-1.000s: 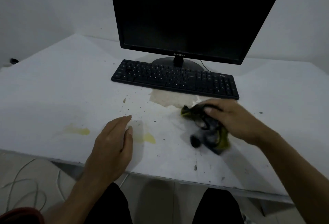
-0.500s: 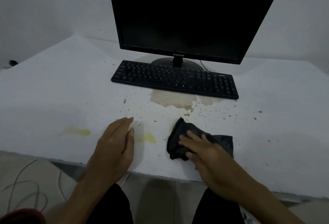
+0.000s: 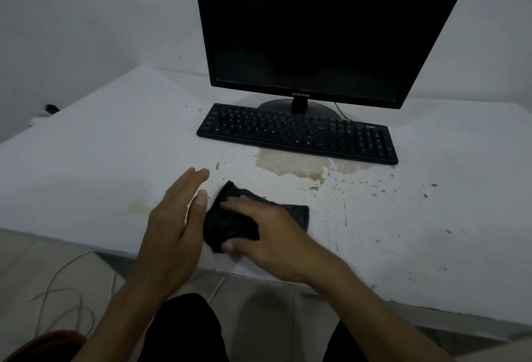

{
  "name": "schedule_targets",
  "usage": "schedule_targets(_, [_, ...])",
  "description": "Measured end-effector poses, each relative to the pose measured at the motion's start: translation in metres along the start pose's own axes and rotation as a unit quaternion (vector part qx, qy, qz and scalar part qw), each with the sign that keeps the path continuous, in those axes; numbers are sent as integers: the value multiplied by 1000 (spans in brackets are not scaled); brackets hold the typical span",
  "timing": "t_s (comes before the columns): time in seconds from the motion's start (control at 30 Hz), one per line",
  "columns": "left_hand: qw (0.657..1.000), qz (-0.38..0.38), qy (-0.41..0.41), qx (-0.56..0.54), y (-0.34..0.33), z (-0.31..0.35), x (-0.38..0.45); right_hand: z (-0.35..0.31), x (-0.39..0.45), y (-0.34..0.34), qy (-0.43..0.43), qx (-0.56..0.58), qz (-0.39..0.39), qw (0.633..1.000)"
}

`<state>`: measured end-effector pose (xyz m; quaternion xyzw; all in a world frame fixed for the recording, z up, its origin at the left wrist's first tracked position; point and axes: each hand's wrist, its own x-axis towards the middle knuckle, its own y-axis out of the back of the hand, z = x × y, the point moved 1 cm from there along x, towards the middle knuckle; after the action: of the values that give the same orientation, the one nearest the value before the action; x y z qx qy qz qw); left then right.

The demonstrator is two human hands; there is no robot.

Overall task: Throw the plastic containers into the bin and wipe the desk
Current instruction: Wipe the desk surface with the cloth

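Observation:
A dark cloth (image 3: pixel 227 222) lies bunched on the white desk (image 3: pixel 86 160) near its front edge. My right hand (image 3: pixel 267 236) lies flat on the cloth and presses it down, fingers spread and pointing left, thumb at the cloth's near edge. Just left of the cloth, my left hand (image 3: pixel 178 217) rests on the desk with straight fingers and holds nothing. A brown spill (image 3: pixel 290 164) and many dark specks mark the desk in front of the keyboard. A faint yellow stain (image 3: pixel 135 206) lies left of my left hand. No plastic container or bin is in view.
A black keyboard (image 3: pixel 296 134) and a black monitor (image 3: pixel 316 30) stand at the back of the desk. Grey cables (image 3: pixel 57 289) lie on the floor at the lower left, near a red object (image 3: pixel 43 344). My knees are under the front edge.
My right hand went from gripping the cloth near the keyboard to pressing it flat, then slid it toward the front edge and left, over the yellow spot beside my left hand.

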<state>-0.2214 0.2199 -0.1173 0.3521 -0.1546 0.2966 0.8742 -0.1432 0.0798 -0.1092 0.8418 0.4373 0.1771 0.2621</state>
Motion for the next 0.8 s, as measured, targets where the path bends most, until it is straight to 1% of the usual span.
schedule_targets(0.03, [1000,-20,-10,3,0,2,1,1,-4,8,-7,23,4,1000])
schedule_targets(0.07, [998,-50,-31,11,-3,6,1,4,-8,19,-14,28,35,999])
schedule_targets(0.1, [994,-88,-62,25,-8,9,2,11,-14,30,-29,1,83,996])
schedule_targets(0.13, [986,-128,-94,42,-14,14,1,19,-20,40,-52,-53,130,989])
schedule_targets(0.17, [977,-171,-112,65,-23,18,0,29,-26,48,-73,-118,159,977])
schedule_targets(0.2, [966,-213,-106,96,-31,23,-3,39,-32,52,-90,-181,161,966])
schedule_targets(0.23, [956,-247,-79,139,-41,27,-5,47,-35,54,-102,-232,145,956])
schedule_targets(0.3, [917,-290,-32,272,-57,27,-9,56,-38,53,-107,-281,112,947])
schedule_targets(0.33, [902,-296,-28,313,-63,28,-9,58,-37,52,-109,-288,103,946])
schedule_targets(0.47, [896,-269,-15,352,-63,18,4,60,-36,52,-112,-308,98,940])
schedule_targets(0.57, [896,-268,26,353,-52,3,15,65,-38,51,-115,-307,98,939])
schedule_targets(0.67, [904,-280,34,322,-45,12,7,65,-38,51,-115,-303,101,941])
schedule_targets(0.8, [883,-305,40,354,-51,37,-21,68,-39,51,-105,-303,108,941])
